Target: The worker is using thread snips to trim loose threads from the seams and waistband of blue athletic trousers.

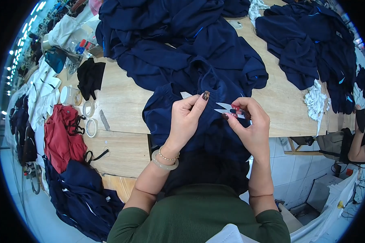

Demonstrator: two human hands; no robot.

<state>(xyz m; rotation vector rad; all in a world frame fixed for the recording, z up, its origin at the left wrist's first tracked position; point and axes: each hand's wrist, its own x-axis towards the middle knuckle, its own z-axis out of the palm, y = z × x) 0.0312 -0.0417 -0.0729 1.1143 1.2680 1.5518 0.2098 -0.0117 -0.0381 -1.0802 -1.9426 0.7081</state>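
Snips (226,107) in curled right hand (250,123), left hand (186,116) pinched closed over navy garment (211,125), its hold unclear

No words or numbers can be read anywhere in view. At far upper right, a small pale mark (338,34) sits on a navy garment (298,48), too small to make out; at lower left, 1 small white tag (108,199) on navy clothes (75,206) is equally illegible.
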